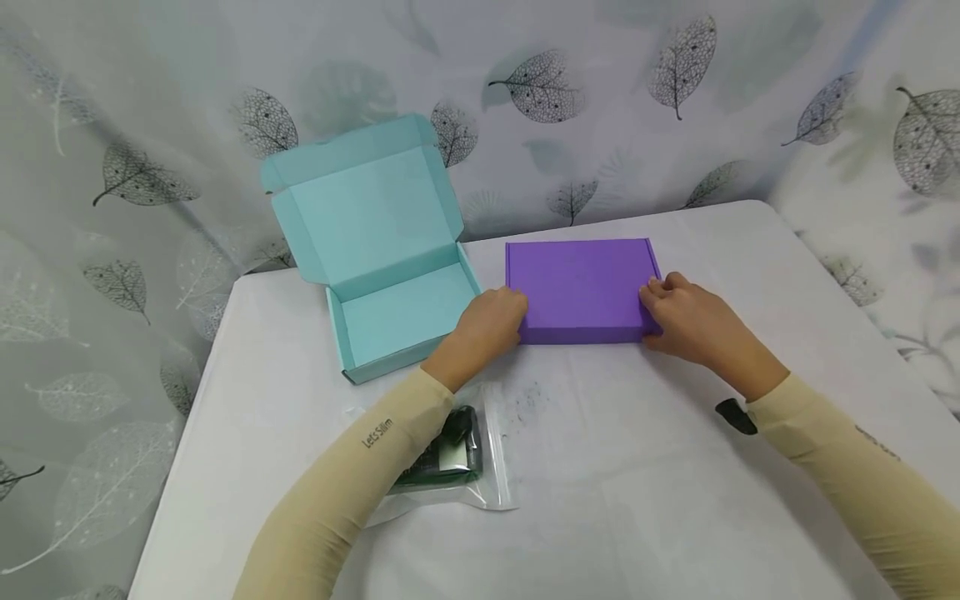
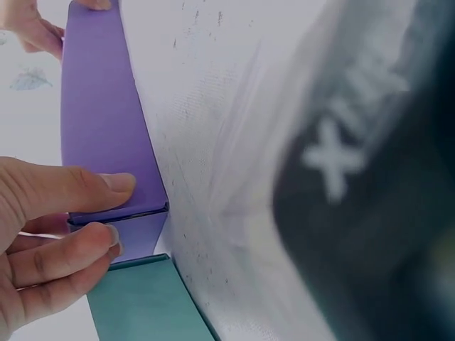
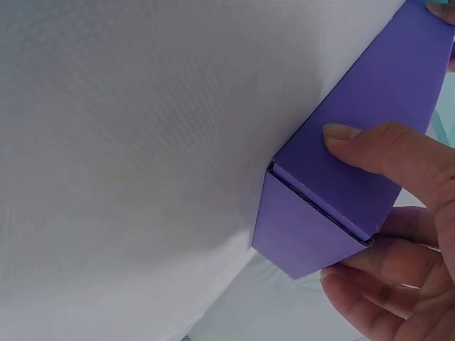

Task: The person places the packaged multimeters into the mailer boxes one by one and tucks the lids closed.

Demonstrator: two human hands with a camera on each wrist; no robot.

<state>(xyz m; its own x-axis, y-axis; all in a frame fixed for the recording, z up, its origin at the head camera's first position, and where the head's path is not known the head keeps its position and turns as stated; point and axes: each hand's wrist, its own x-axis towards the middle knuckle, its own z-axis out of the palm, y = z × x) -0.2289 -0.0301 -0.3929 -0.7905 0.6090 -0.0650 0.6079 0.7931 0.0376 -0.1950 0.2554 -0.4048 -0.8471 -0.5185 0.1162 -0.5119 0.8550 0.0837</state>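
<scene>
A closed purple cardboard box (image 1: 581, 287) lies flat on the white-covered table. My left hand (image 1: 491, 321) grips its left end; in the left wrist view the thumb (image 2: 99, 190) presses the front wall while the other fingers are bent around the corner. At the opposite end, my right hand (image 1: 693, 323) holds the right corner. The right wrist view shows that thumb (image 3: 377, 153) on the front wall and the fingers by the top and side. Just left of the purple box stands a teal cardboard box (image 1: 405, 312) with its lid raised and nothing inside.
A clear zip bag (image 1: 491, 487) with dark contents lies under my left forearm, partly hidden by it. Leaf-patterned curtains (image 1: 540, 92) hang behind the table and at its sides. A small black piece (image 1: 735, 416) shows at my right sleeve cuff.
</scene>
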